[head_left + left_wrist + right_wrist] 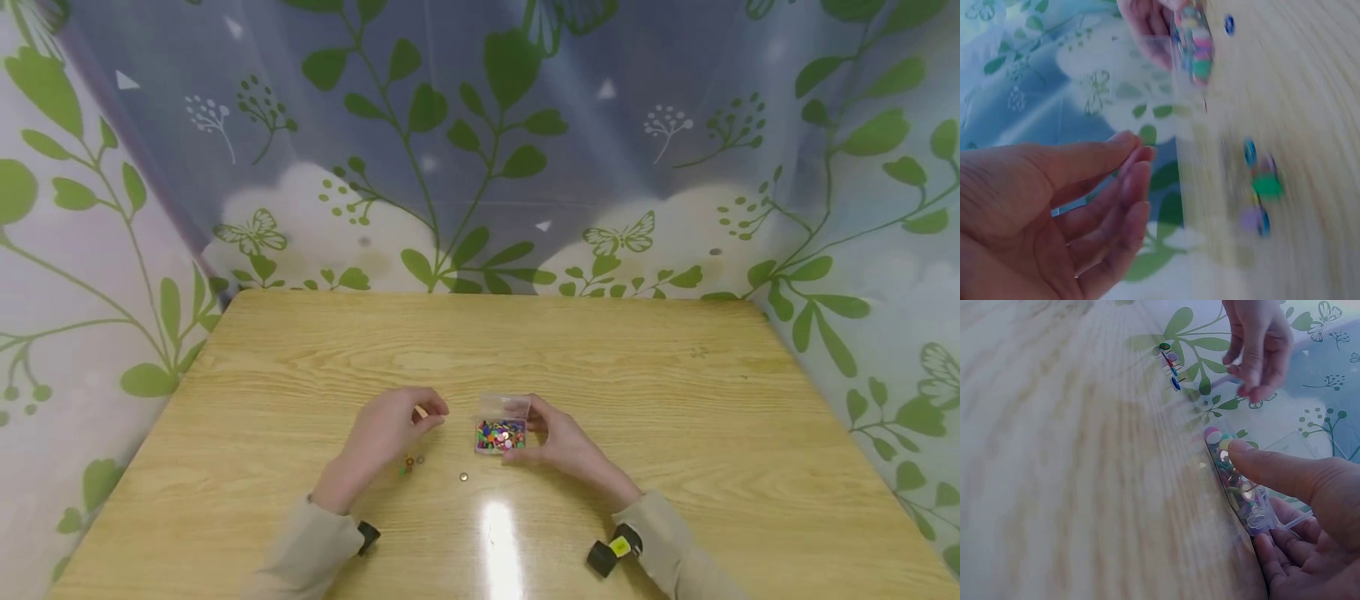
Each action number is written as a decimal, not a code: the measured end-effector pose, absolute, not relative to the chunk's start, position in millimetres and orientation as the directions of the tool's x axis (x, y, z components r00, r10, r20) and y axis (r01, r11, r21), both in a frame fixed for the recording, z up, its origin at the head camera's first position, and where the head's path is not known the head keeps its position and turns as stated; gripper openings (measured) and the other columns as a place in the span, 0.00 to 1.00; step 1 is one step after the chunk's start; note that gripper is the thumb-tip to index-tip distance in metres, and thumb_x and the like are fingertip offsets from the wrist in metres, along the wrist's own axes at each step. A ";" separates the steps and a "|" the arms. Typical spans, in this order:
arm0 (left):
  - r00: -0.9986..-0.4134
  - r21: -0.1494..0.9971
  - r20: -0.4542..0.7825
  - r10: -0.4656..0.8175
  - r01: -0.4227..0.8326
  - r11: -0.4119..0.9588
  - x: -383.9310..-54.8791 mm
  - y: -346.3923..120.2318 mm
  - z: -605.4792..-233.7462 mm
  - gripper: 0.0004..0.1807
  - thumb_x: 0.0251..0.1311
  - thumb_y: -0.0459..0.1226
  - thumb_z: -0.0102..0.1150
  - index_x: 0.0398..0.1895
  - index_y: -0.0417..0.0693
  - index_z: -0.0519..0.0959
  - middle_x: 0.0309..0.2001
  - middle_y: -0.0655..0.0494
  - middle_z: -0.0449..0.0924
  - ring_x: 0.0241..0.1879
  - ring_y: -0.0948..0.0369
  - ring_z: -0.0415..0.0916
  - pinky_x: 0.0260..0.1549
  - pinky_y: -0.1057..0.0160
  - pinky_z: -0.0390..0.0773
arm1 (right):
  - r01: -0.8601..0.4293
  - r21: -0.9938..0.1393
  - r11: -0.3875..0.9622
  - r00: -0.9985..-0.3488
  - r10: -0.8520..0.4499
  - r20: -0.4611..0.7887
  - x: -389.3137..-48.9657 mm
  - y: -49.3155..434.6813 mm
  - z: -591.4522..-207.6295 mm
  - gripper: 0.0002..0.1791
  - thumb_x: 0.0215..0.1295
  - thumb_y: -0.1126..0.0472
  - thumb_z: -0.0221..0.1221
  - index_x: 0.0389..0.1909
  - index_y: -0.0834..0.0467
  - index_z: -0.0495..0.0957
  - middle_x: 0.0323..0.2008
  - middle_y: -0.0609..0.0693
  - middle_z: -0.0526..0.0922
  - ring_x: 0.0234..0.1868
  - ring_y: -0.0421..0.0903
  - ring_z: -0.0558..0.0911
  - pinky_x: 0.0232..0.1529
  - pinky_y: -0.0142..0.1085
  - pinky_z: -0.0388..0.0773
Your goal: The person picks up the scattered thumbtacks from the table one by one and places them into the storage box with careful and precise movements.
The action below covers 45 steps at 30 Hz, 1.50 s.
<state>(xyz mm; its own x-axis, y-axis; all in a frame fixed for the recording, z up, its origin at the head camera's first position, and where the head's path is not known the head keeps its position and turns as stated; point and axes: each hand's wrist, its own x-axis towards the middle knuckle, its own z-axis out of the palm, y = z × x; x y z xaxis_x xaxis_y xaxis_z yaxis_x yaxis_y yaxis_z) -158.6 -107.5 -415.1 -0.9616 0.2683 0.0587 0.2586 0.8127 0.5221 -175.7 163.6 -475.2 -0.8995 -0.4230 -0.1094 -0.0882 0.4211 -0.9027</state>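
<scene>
My right hand (558, 442) holds a small clear plastic box (477, 451) at its right side, thumb in front and fingers behind. Flat-headed thumbtacks (501, 435) in many colours fill the box, and its clear lid (495, 406) stands raised at the back. To the left, my left hand (1066, 206) hovers above the table with loosely bent fingers. Its thumb tip comes close to the index fingertip, and I see nothing between them. A few loose thumbtacks (1266, 185) lie in a cluster beside this hand. One single thumbtack (463, 477) lies in front of the box.
The wood-grain table (637, 358) reaches back to a leaf-patterned curtain (480, 208), which also hangs along both sides. Both wrists carry black straps, the right one with a black block (602, 558). Light glares off the table (501, 542) near its front.
</scene>
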 end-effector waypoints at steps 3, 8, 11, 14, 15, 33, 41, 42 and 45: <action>-0.965 0.535 0.004 0.261 0.222 0.815 -154.8 -123.6 -419.6 0.02 0.62 0.36 0.69 0.35 0.54 0.86 0.32 0.64 0.85 0.29 0.67 0.78 0.29 0.63 0.78 | -0.088 -0.901 0.425 -0.900 -0.422 -0.111 -175.9 164.3 -476.4 0.40 0.51 0.57 0.77 0.65 0.52 0.72 0.62 0.55 0.78 0.65 0.62 0.75 0.67 0.60 0.68; -0.963 0.546 -0.034 0.268 0.207 0.812 -148.4 -144.3 -425.7 0.04 0.61 0.36 0.69 0.31 0.55 0.84 0.28 0.65 0.84 0.27 0.68 0.78 0.30 0.62 0.78 | -0.089 -0.894 0.439 -0.903 -0.415 -0.114 -176.7 165.0 -477.6 0.40 0.51 0.56 0.77 0.66 0.52 0.72 0.62 0.55 0.78 0.65 0.63 0.74 0.67 0.65 0.64; -0.961 0.546 -0.043 0.273 0.206 0.812 -144.9 -151.6 -426.5 0.05 0.59 0.36 0.71 0.29 0.55 0.84 0.26 0.65 0.83 0.27 0.68 0.77 0.30 0.62 0.77 | -0.084 -0.890 0.447 -0.903 -0.412 -0.122 -176.4 164.4 -476.6 0.41 0.50 0.55 0.78 0.66 0.51 0.72 0.62 0.55 0.78 0.66 0.63 0.74 0.67 0.64 0.64; -0.960 0.528 -0.058 0.274 0.204 0.824 -142.5 -155.7 -427.4 0.06 0.55 0.37 0.73 0.28 0.55 0.83 0.26 0.65 0.82 0.27 0.68 0.75 0.30 0.63 0.75 | -0.088 -0.884 0.460 -0.903 -0.411 -0.124 -176.0 163.6 -475.5 0.40 0.50 0.55 0.78 0.66 0.51 0.72 0.62 0.55 0.78 0.65 0.64 0.74 0.68 0.63 0.65; -0.960 0.521 -0.061 0.273 0.203 0.829 -141.8 -156.5 -427.7 0.07 0.54 0.37 0.74 0.27 0.56 0.83 0.26 0.65 0.82 0.27 0.68 0.75 0.30 0.63 0.75 | -0.091 -0.881 0.465 -0.903 -0.411 -0.124 -175.9 163.4 -475.2 0.40 0.50 0.54 0.78 0.66 0.50 0.72 0.62 0.55 0.78 0.65 0.63 0.74 0.68 0.63 0.65; -0.975 0.517 -0.032 0.222 0.174 0.838 -142.6 -155.3 -430.0 0.08 0.59 0.35 0.70 0.27 0.56 0.81 0.29 0.61 0.84 0.30 0.65 0.79 0.31 0.62 0.78 | -0.094 -0.890 0.446 -0.902 -0.417 -0.114 -176.1 164.1 -475.1 0.40 0.50 0.55 0.78 0.66 0.51 0.72 0.62 0.55 0.78 0.65 0.64 0.74 0.68 0.61 0.65; -0.961 0.516 0.053 0.273 0.260 0.816 -151.6 -132.9 -425.2 0.06 0.59 0.35 0.69 0.28 0.55 0.81 0.29 0.61 0.85 0.30 0.65 0.81 0.32 0.62 0.80 | -0.102 -0.885 0.454 -0.905 -0.412 -0.107 -176.1 165.3 -474.9 0.40 0.50 0.55 0.78 0.65 0.52 0.72 0.61 0.55 0.78 0.64 0.63 0.75 0.68 0.61 0.65; -0.956 0.518 0.067 0.286 0.278 0.809 -152.4 -128.3 -424.8 0.07 0.59 0.35 0.69 0.28 0.55 0.81 0.28 0.62 0.85 0.29 0.65 0.81 0.31 0.63 0.80 | -0.102 -0.886 0.451 -0.904 -0.414 -0.107 -176.1 164.9 -475.0 0.40 0.50 0.55 0.78 0.65 0.52 0.72 0.61 0.55 0.78 0.64 0.63 0.75 0.68 0.61 0.65; -0.941 0.520 0.099 0.323 0.326 0.790 -153.8 -113.8 -425.3 0.08 0.59 0.35 0.69 0.27 0.55 0.80 0.27 0.62 0.84 0.27 0.67 0.80 0.28 0.66 0.79 | -0.105 -0.890 0.443 -0.901 -0.422 -0.104 -176.1 163.2 -475.3 0.40 0.51 0.55 0.78 0.65 0.53 0.72 0.61 0.55 0.78 0.64 0.62 0.75 0.68 0.60 0.67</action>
<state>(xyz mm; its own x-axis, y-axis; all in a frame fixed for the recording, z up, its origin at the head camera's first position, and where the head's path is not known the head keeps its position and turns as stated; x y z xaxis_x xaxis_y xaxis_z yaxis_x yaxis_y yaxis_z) -153.8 -113.8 -425.3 -0.9413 0.3225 0.0995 0.3256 0.7899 0.5197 -176.1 163.2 -475.3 -0.9008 -0.4218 -0.1036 -0.1051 0.4431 -0.8903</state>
